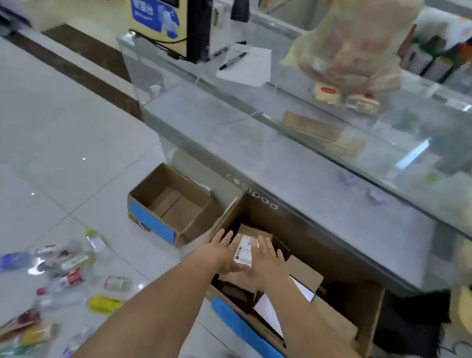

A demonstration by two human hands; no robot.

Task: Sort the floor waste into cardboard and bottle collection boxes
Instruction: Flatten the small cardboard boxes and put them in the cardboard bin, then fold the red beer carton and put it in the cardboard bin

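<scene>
Small carton [246,249] between 2 hands

Glossy pale grey tiled floor [43,133] with a dark brown strip [73,69] at upper left. A glass display counter [306,145] crosses the frame's upper right, its top catching bright reflected light.
</scene>
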